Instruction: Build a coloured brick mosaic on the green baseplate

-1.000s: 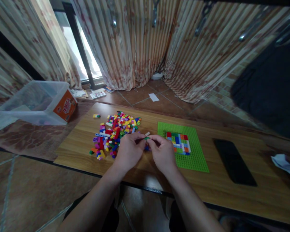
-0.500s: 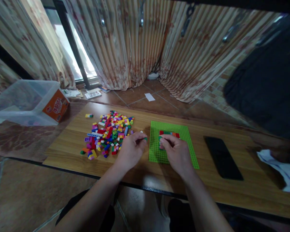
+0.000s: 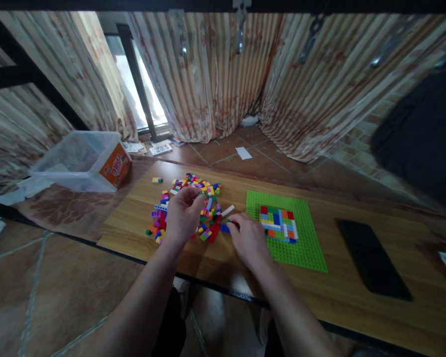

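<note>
Bricks (image 3: 208, 213), a big messy heap of them, are spread over the left part of the table (image 3: 130, 235), right under and around the left hand (image 3: 185, 213). That hand is held over the heap with thumb and finger brought close together. A bit of green can be seen by the tips, but whether it's pinched or just lying behind them can't be told, tbh. The right hand (image 3: 249, 239) is kept low between the heap and the green baseplate (image 3: 312, 250), fingers curled in. A tiny green brick (image 3: 228, 221) is seen right at its fingertips; whether it's actually gripped can't be told either. Just beside those tips, a blue brick (image 3: 225, 228) and a long white brick (image 3: 228, 210) can be spotted. A flat multicolored patch (image 3: 278, 225) of bricks is set on the baseplate. Farther right, a black slab (image 3: 373, 260) is laid on the table, and over on the left a clear tub (image 3: 72, 184) with an orange label (image 3: 116, 166) is parked.
</note>
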The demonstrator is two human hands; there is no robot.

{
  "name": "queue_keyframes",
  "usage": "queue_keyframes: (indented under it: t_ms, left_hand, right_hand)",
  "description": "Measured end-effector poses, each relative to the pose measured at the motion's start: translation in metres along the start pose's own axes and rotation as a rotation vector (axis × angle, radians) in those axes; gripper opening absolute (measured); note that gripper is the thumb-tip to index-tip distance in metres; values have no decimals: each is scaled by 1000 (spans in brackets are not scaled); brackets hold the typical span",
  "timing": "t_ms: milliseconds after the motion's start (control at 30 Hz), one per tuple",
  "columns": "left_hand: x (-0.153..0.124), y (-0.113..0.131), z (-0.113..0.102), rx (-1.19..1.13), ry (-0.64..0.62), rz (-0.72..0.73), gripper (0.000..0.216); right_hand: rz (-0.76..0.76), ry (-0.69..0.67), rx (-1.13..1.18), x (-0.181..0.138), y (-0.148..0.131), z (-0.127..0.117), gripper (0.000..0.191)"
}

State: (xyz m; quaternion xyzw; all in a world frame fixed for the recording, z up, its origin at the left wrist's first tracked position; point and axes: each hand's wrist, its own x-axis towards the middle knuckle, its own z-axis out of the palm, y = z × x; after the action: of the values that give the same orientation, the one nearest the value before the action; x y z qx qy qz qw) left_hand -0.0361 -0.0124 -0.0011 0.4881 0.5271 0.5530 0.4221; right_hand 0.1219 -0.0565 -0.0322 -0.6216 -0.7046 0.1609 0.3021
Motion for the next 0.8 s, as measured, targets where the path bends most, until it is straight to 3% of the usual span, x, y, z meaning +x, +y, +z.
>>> queue_keyframes:
  t_ms: [233, 333, 600, 800]
  left_hand:
    - [-6, 2, -2, -55, -17, -25, 15]
    - [-8, 3, -2, -43, -50, -42, 24]
    - [-16, -1, 5, -15, -257, -54, 17]
    - [-27, -3, 18, 69, -440, 24, 14]
  right_hand:
    - [4, -23, 166, 3, -5, 12, 20]
    - [10, -24, 259, 2, -8, 15, 21]
    - [46, 158, 414, 1, -11, 0, 26]
    - [12, 178, 436, -3, -9, -12, 18]
